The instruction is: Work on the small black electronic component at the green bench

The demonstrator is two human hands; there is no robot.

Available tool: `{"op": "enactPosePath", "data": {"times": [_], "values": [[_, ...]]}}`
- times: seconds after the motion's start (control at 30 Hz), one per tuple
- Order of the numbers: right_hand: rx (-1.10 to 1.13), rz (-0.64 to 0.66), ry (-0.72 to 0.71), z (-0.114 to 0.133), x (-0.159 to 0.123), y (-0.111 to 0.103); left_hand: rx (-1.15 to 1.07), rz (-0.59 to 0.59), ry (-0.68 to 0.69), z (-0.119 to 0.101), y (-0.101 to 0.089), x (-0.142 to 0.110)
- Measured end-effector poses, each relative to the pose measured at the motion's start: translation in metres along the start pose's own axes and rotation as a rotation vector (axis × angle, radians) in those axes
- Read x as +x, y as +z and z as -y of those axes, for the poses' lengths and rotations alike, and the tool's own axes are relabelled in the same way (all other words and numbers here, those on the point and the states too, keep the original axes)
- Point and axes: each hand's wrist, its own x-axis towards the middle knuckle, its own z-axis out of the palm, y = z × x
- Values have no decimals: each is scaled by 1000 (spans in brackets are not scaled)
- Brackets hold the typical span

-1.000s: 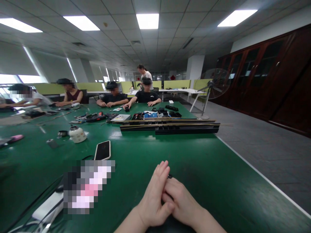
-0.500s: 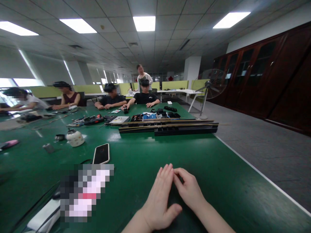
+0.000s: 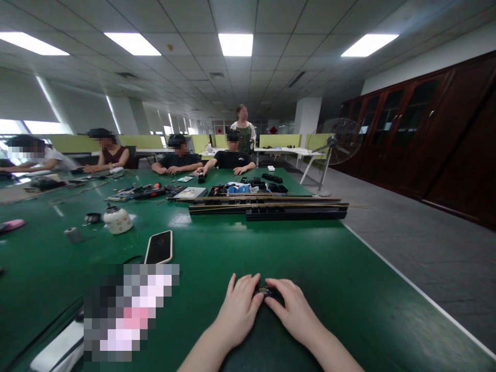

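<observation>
Between my two hands, on the green table (image 3: pixel 209 258), is a small black object (image 3: pixel 265 291) with a shiny, pale patch on top; most of it is covered by my fingers and I cannot make out its kind. My left hand (image 3: pixel 239 306) closes on its left side with the thumb and fingertips. From the right, my right hand (image 3: pixel 293 306) pinches it between thumb and fingers. A phone (image 3: pixel 159 247) in a light case lies to the left of my hands.
Black rails (image 3: pixel 296 211) with thin rods lie across the table ahead. A white patterned jar (image 3: pixel 118 220) and a grey cylinder (image 3: pixel 74 235) stand at the left. A blurred-out item (image 3: pixel 135 315) lies nearer. Several people sit beyond; one person (image 3: pixel 243 132) stands.
My hands have moved apart from being pressed together, and the small black object now shows between their fingertips. The standing person has shifted to the right, and my view has tilted slightly up.
</observation>
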Motion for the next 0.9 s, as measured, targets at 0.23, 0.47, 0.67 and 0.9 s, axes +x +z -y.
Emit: {"op": "enactPosePath", "data": {"times": [0.23,0.47,0.67,0.9], "values": [[31,19,-57,4,1,-4,-43,-48,0,2,-5,0],[51,32,-53,4,1,-4,-17,24,-31,8,-17,-1],[36,50,-60,4,2,-2,-46,41,-10,10,-19,-2],[38,70,-76,6,2,-1,-102,33,-4,6,-23,-3]]}}
